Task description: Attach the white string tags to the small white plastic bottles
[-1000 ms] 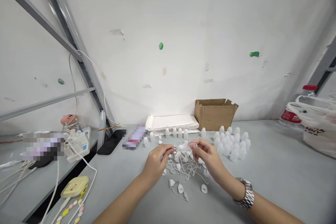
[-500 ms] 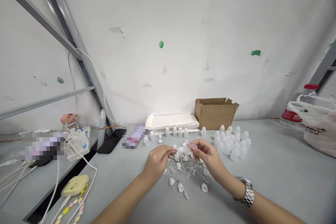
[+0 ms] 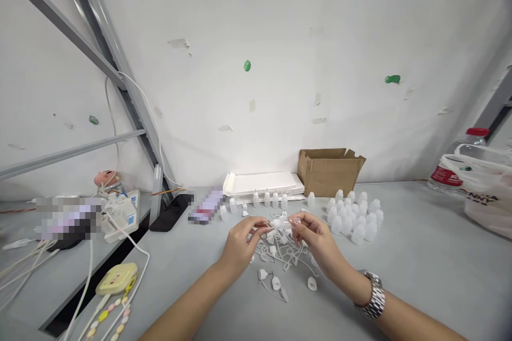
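Right hand (image 3: 316,237), tiny bottle (image 3: 282,222), left hand (image 3: 240,240) (grip unclear)

Above scattered caps (image 3: 276,282), left hand (image 3: 240,245) and right hand (image 3: 320,240) pinch a small bottle (image 3: 281,221).

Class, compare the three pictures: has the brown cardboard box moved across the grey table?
No. The brown cardboard box stays by the white wall, beside the flat white stack; only the camera shifted.
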Motion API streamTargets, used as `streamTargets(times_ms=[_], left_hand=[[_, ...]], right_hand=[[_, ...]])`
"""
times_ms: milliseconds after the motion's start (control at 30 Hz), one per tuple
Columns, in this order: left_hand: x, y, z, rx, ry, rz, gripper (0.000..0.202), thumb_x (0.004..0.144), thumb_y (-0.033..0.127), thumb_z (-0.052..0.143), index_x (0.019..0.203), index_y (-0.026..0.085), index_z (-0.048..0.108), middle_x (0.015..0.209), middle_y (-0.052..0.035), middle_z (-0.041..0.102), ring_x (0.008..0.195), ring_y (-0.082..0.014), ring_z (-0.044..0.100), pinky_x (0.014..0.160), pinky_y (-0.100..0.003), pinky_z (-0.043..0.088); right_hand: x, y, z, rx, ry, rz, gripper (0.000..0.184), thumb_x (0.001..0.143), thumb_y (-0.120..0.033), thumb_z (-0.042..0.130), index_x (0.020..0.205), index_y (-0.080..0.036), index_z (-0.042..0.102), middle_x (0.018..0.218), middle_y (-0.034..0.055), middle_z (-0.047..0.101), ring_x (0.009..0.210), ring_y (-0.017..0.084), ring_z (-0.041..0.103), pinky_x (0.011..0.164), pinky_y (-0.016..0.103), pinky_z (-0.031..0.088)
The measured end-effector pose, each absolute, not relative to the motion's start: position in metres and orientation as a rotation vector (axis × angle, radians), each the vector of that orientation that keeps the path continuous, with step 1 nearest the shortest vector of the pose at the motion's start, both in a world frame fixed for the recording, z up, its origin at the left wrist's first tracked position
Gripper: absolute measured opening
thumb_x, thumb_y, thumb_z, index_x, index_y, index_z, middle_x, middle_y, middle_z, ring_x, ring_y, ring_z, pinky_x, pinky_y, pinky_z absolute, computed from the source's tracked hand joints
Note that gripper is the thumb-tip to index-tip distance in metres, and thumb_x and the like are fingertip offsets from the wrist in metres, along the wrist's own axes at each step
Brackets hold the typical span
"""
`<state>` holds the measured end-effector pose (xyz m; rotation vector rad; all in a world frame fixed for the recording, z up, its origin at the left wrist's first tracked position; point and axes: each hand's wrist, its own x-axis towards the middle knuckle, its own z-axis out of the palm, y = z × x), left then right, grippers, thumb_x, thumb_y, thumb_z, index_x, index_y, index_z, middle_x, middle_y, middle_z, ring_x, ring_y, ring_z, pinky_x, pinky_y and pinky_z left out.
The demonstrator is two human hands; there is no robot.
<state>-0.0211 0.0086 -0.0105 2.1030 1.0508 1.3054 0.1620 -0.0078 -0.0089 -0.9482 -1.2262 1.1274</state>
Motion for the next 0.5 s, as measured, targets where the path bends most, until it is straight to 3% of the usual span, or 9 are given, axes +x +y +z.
streamTargets(times_ms=[267, 500], left_hand=[[-0.0241, 0.0079, -0.0096, 2.06, 1.048, 1.218, 0.022, 0.087, 0.029, 0.039, 0.083, 0.019, 0.057, 0.075, -0.0026, 0.063, 0.07, -0.0136, 0.059, 0.062, -0.024, 0.049], [-0.021, 0.008, -0.0076, 1.926, 0.99, 1.238, 0.022, 0.086, 0.03, 0.042, 0.079, 0.018, 0.058, 0.069, -0.0013, 0.061, 0.067, -0.0127, 0.057, 0.058, -0.022, 0.047]], right_hand=[[0.1623, -0.0082, -0.0089, -0.954, -1.213, 1.14, 0.037, 0.068, -0.051, 0.065, 0.073, -0.015, 0.057, 0.05, -0.0035, 0.048, 0.048, 0.011, 0.042, 0.048, 0.024, 0.033], [0.1616, -0.0101, -0.0092, -0.916, -1.24, 1.175, 0.035, 0.07, -0.049, 0.064, 0.076, -0.015, 0.058, 0.053, -0.0027, 0.051, 0.049, 0.01, 0.044, 0.049, 0.023, 0.034]])
